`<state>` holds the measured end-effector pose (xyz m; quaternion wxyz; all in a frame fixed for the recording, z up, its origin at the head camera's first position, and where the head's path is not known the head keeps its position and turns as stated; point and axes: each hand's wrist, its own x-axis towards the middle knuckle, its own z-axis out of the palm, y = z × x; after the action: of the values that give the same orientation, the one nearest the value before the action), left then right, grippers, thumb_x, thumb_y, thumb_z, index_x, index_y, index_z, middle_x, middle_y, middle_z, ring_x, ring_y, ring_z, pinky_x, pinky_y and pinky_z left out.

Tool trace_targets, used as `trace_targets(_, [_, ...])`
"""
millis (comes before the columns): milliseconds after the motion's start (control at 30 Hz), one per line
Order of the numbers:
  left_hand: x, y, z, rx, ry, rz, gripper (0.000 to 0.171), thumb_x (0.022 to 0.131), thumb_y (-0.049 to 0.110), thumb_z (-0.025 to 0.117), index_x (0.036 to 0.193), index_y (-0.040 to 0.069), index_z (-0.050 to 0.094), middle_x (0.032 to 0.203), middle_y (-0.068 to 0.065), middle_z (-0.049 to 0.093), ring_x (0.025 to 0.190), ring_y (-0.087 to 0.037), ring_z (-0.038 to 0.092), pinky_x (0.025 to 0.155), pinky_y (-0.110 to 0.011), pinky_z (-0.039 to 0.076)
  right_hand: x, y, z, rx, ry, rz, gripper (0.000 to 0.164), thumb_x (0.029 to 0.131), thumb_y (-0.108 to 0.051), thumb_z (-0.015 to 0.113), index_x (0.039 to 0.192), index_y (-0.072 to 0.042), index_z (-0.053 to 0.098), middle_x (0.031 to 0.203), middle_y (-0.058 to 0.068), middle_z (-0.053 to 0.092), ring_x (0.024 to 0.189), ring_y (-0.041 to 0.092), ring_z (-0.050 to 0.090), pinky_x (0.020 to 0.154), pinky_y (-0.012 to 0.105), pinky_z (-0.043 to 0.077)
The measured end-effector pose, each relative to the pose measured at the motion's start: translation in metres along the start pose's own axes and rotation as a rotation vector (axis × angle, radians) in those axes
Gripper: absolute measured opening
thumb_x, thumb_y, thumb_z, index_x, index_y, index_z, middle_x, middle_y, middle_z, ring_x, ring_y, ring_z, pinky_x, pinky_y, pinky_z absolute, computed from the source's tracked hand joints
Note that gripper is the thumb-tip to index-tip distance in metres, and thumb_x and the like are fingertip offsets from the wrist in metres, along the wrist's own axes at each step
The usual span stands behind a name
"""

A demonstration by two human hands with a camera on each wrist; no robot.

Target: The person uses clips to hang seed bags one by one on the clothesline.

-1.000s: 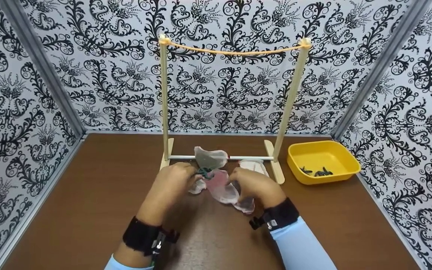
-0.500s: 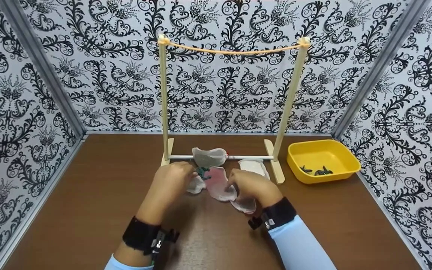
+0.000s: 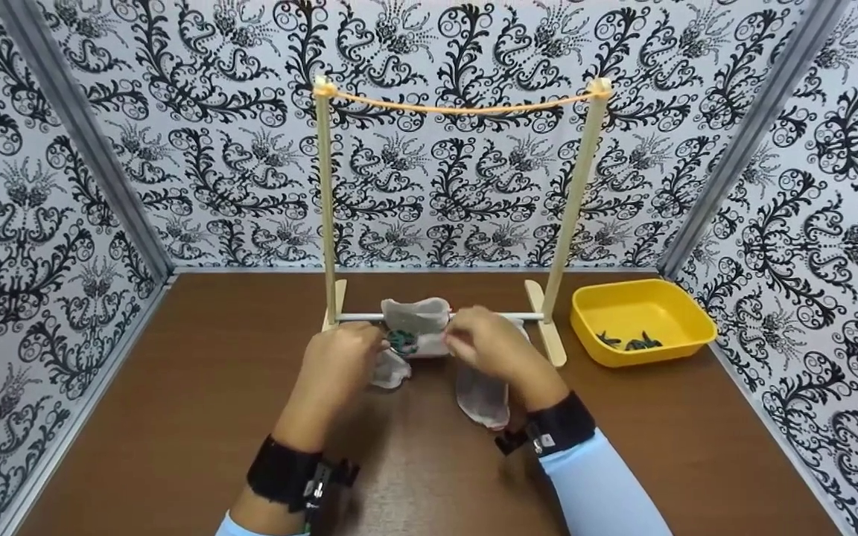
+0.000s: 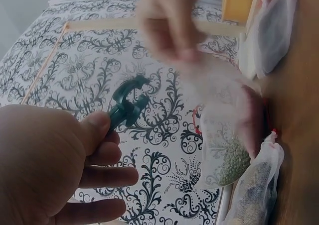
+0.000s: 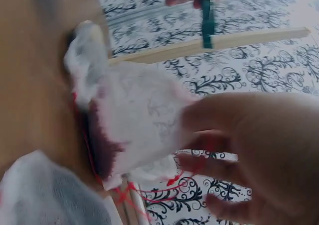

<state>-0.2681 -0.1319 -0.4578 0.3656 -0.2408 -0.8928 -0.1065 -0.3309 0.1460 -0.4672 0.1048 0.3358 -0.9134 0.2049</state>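
My left hand [image 3: 343, 353] pinches a green plastic clip [image 4: 128, 103] between thumb and forefinger, its jaws pointing away from the hand. The other left fingers stick out loosely. A white mesh drawstring bag [image 5: 144, 110] with a dark red patch at its bottom hangs from my right hand [image 3: 490, 341], which pinches its upper edge. Around both hands lie more mesh bags: one with small green grains [image 4: 234, 160] at the back, one with greyish contents [image 4: 256, 185] near the left hand, and a whitish one [image 3: 485, 398] below the right wrist. Red drawstrings [image 5: 149, 190] trail beside the held bag.
Behind the bags stands a wooden frame with two posts [image 3: 576, 201], a sagging orange cord [image 3: 466, 111] between their tops and a white bar [image 3: 362, 317] low down. A yellow basin [image 3: 641, 361] at the right holds several dark green clips [image 3: 641, 342]. Patterned walls enclose the brown table [image 3: 213, 417].
The right hand has risen and shifted slightly away from me, lifting the reddish mesh bag from among the others. The left hand has stayed almost in place with the clip.
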Motion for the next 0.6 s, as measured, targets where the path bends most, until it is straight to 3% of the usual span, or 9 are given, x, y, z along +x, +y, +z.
trace_targets(133, [0.002, 0.001, -0.001, 0.025, 0.038, 0.013, 0.026, 0.091, 0.018, 0.094, 0.079, 0.012, 0.071, 0.073, -0.002, 0.072, 0.064, -0.027, 0.073, 0.053, -0.047, 0.061, 0.010, -0.004, -0.011, 0.077, 0.106, 0.153, 0.016, 0.111, -0.026, 0.072, 0.114, -0.013, 0.080, 0.113, 0.006, 0.081, 0.105, 0.027, 0.076, 0.097, 0.049, 0.066])
trace_targets(233, [0.003, 0.001, -0.004, 0.041, 0.050, 0.007, 0.025, 0.091, 0.019, 0.093, 0.082, 0.011, 0.072, 0.076, -0.005, 0.074, 0.065, -0.029, 0.073, 0.052, -0.048, 0.060, 0.016, -0.007, -0.031, 0.176, 0.139, 0.281, 0.017, 0.112, -0.028, 0.071, 0.115, -0.013, 0.079, 0.109, 0.006, 0.080, 0.096, 0.024, 0.075, 0.087, 0.045, 0.068])
trace_targets(400, [0.011, 0.001, -0.011, 0.044, 0.083, 0.012, 0.018, 0.091, 0.012, 0.091, 0.086, 0.009, 0.074, 0.084, -0.004, 0.075, 0.074, -0.028, 0.076, 0.055, -0.048, 0.062, 0.031, 0.000, -0.084, 0.225, 0.238, 0.334, 0.019, 0.113, -0.023, 0.070, 0.113, -0.007, 0.080, 0.099, 0.010, 0.075, 0.078, 0.019, 0.064, 0.069, 0.031, 0.060])
trace_targets(500, [0.028, 0.003, -0.020, 0.072, 0.109, 0.034, 0.014, 0.088, 0.001, 0.085, 0.088, 0.009, 0.074, 0.086, -0.003, 0.076, 0.073, -0.028, 0.075, 0.053, -0.045, 0.062, 0.043, 0.006, -0.121, 0.210, 0.304, 0.335, 0.019, 0.113, -0.019, 0.068, 0.113, -0.004, 0.080, 0.101, 0.011, 0.073, 0.079, 0.018, 0.061, 0.067, 0.026, 0.056])
trace_targets(600, [0.063, 0.009, -0.035, 0.116, 0.154, 0.074, 0.014, 0.091, -0.003, 0.079, 0.090, 0.009, 0.073, 0.084, -0.003, 0.076, 0.064, -0.025, 0.071, 0.047, -0.038, 0.059, 0.054, 0.010, -0.158, 0.212, 0.337, 0.384, 0.022, 0.115, -0.019, 0.065, 0.119, -0.002, 0.079, 0.106, 0.013, 0.075, 0.080, 0.021, 0.064, 0.065, 0.026, 0.058])
